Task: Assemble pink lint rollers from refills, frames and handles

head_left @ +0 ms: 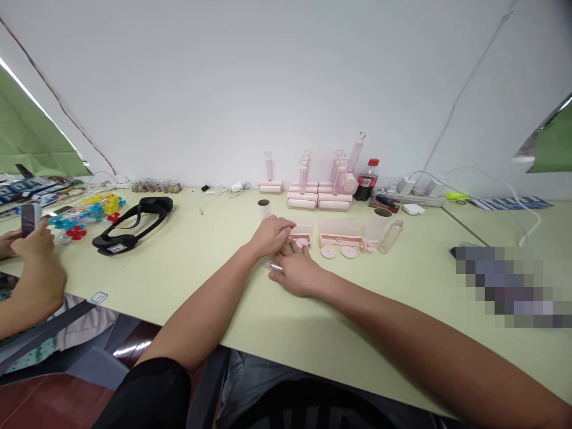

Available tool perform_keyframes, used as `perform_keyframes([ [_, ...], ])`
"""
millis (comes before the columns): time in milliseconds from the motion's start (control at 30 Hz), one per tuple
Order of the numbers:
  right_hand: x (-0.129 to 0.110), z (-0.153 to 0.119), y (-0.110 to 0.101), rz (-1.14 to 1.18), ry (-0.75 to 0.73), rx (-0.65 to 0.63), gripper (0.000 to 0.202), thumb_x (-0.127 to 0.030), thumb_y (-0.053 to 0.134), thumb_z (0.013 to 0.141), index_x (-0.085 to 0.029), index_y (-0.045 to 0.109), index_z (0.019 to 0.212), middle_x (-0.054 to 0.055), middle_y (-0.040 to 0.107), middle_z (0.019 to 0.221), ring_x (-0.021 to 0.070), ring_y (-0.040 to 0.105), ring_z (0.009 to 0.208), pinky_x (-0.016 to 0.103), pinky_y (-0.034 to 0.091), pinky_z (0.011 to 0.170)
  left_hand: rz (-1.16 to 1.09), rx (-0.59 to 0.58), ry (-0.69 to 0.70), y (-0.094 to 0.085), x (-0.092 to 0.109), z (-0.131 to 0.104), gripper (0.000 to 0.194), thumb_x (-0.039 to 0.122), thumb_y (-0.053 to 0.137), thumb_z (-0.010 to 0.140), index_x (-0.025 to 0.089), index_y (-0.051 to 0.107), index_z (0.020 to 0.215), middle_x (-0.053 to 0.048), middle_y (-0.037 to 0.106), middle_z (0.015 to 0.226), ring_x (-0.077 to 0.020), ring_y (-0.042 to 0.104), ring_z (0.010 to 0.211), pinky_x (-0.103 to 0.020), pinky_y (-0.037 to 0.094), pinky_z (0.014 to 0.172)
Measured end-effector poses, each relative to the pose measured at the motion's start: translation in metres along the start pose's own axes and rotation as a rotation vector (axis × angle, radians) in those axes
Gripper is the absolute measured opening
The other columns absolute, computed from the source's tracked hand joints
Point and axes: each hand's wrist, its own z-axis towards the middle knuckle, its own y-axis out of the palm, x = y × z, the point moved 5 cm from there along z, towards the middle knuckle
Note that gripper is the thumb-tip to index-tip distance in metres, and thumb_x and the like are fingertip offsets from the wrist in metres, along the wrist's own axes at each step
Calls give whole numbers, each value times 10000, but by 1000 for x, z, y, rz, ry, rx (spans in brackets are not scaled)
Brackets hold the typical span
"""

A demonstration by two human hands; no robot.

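Observation:
My left hand (270, 235) reaches in over a pink case (305, 239), its fingers stretched out and lying across the fingertips of my right hand. A small clear tube (274, 266) shows between the thumb and forefinger of my right hand (298, 271); the other fingers reach toward the pink case. A pink disc (302, 243) is partly visible there. My hands hide the left part of this case. Just to the right lies an opened pink case (342, 240), with one round disc (328, 252) and another disc (349, 252) in front of it.
Several pink cases (334, 203) and upright pink tubes stand against the wall beside a cola bottle (366, 180). A cardboard roll (264, 208), a larger roll (378, 225) and a clear bottle (390, 236) stand nearer. Left are a black headset (134, 226) and a person's hand (33, 241) with a phone.

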Motion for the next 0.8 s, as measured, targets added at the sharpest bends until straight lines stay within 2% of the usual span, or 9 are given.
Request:
perform_keyframes([
  [67, -2, -4, -4, 11, 10, 46, 553, -481, 435, 926, -184, 514, 1386, 129, 189, 1617, 440, 75, 1459, 640, 107, 1110, -56, 78, -8, -11, 2, -3, 322, 226, 437, 896, 198, 716, 1054, -30, 735, 1012, -188, 608, 958, -323, 473, 881],
  [133, -4, -12, -14, 26, -9, 135, 503, -476, 443, 925, -148, 590, 1277, 160, 312, 1558, 430, 197, 1427, 594, 194, 1102, -140, 136, -25, -22, 5, -7, 288, 266, 449, 898, 186, 713, 983, -32, 725, 948, -172, 619, 898, -292, 481, 820],
  [233, 0, -33, -36, 104, -57, 340, 405, -476, 428, 937, -152, 650, 1038, 163, 622, 1189, 332, 527, 1149, 477, 396, 968, -291, 181, -76, -33, 12, -16, 338, 364, 416, 921, 170, 673, 821, -13, 654, 733, -143, 587, 709, -259, 466, 682],
  [267, 6, -42, -45, 161, -31, 431, 403, -498, 413, 941, -166, 642, 956, 144, 651, 1043, 305, 576, 1033, 453, 437, 897, -349, 167, -87, -33, 17, -19, 387, 398, 385, 935, 165, 652, 778, -9, 619, 677, -136, 562, 657, -255, 453, 645],
  [400, 46, -74, -66, 700, 119, 664, 446, -628, 394, 918, -221, 545, 819, 1, 569, 612, 174, 555, 531, 317, 456, 525, -458, -102, 59, -13, 56, -29, 505, 513, 310, 964, 160, 641, 819, -33, 633, 738, -142, 556, 663, -259, 430, 633],
  [500, 69, -91, -64, 1133, 152, 789, 448, -670, 579, 805, -223, 548, 801, -33, 553, 534, 142, 528, 455, 281, 452, 453, -292, -237, 213, 5, 84, -37, 447, 571, 418, 928, 177, 627, 887, -37, 651, 807, -161, 565, 709, -261, 396, 631],
  [600, 76, -98, -53, 1383, 133, 763, 431, -617, 703, 730, -207, 589, 798, -29, 588, 561, 139, 569, 486, 275, 494, 458, -127, -227, 223, 13, 91, -39, 410, 499, 371, 969, 183, 586, 820, -40, 636, 765, -171, 554, 685, -273, 358, 602],
  [733, 73, -97, -40, 1483, 158, 566, 410, -569, 730, 714, -179, 627, 785, -28, 607, 552, 86, 457, 343, 211, 338, 299, -29, -212, 248, 15, 85, -40, 391, 399, 313, 995, 184, 555, 775, -54, 631, 758, -185, 561, 703, -287, 367, 628],
  [800, 72, -97, -39, 1500, 136, 547, 387, -535, 747, 702, -170, 644, 780, -12, 640, 579, 80, 465, 343, 206, 338, 303, -98, -221, 270, 14, 83, -41, 410, 398, 291, 1000, 184, 549, 763, -46, 622, 733, -175, 558, 699, -281, 377, 642],
])
